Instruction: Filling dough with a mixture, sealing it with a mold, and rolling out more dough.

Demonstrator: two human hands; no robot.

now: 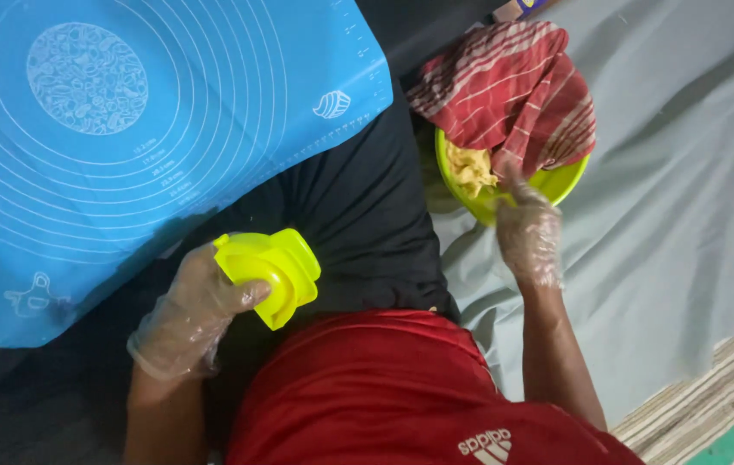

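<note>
1. The left hand (188, 314), in a thin clear plastic glove, is closed around a glossy yellow-green plastic mould (270, 271), thumb pressed on its rounded face; the mould is a hinged, chunky shape held above dark cloth.
2. The right hand (529, 231), gloved the same way, reaches into a lime-green bowl (561, 182), fingers dipping at its near rim; whether they pinch anything I cannot tell.
3. Inside the bowl, just left of the right hand's fingers, lies pale yellow dough (470, 169), lumpy and crumbly in texture.
4. A red cloth with thin white stripes (513, 86) drapes, crumpled, over the far part of the bowl, beyond the right hand.
5. Beyond the left hand lies a blue silicone baking mat (126, 129), smooth, printed with white concentric circles and small drawings.
6. Between the hands spreads black fabric (358, 215), soft and creased.
7. Under and to the right of the right hand is a grey sheet (685, 215), lightly wrinkled.
8. Nearest the camera is the person's red shirt (367, 387).
</note>
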